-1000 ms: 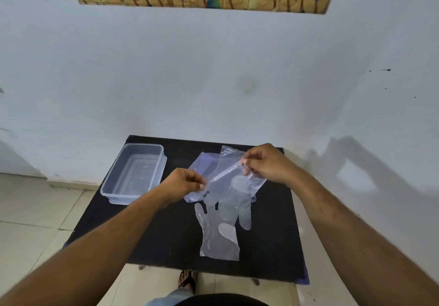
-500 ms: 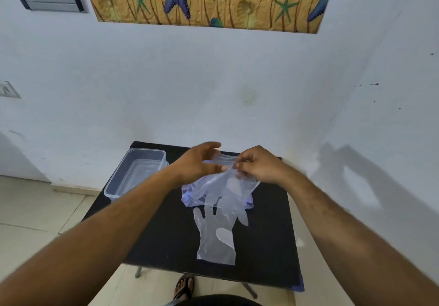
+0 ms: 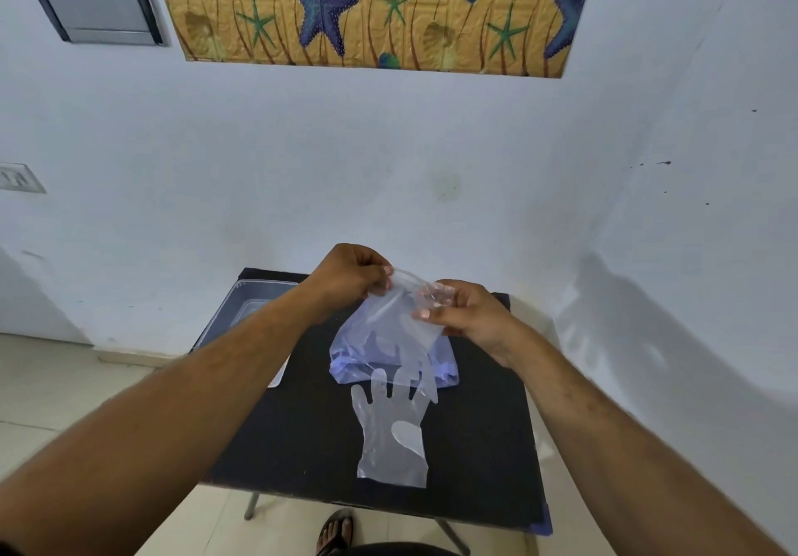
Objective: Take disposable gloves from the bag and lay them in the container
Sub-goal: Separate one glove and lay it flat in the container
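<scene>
A clear plastic glove (image 3: 395,324) hangs in the air above the table, pinched at its top edge by my left hand (image 3: 349,274) and my right hand (image 3: 466,318). Beneath it lies the bluish transparent bag (image 3: 345,356), which holds more gloves. A second clear glove (image 3: 391,434) lies flat on the black table (image 3: 475,447), fingers pointing away from me. The clear plastic container (image 3: 246,300) stands at the table's back left, partly hidden by my left forearm.
The table stands against a white wall, with a second wall close on the right. Tiled floor lies to the left and in front. A sandalled foot (image 3: 337,532) shows under the table's near edge.
Both hands have risen and lifted the held glove higher above the bag. My left hand moved from the glove's lower left up to its top edge. The view tilted upwards.
</scene>
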